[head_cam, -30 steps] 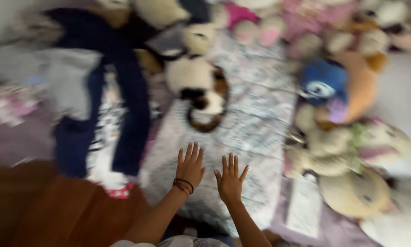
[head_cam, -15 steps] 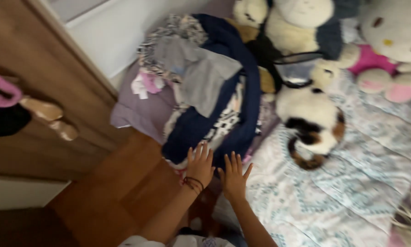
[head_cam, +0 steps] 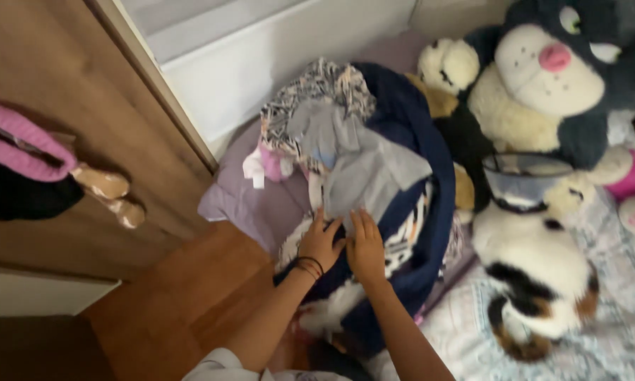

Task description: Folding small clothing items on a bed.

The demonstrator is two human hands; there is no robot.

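Our left hand and right hand lie side by side, palms down and fingers spread, gripping nothing. Both press the pile of clothes heaped at the bed's edge, just under a grey garment. Our forearms reach up from below, a dark band on the left wrist. A calico plush cat lies to the right.

Wooden floor on the left is open; clothes pile and plush cat crowd the bed's right side.
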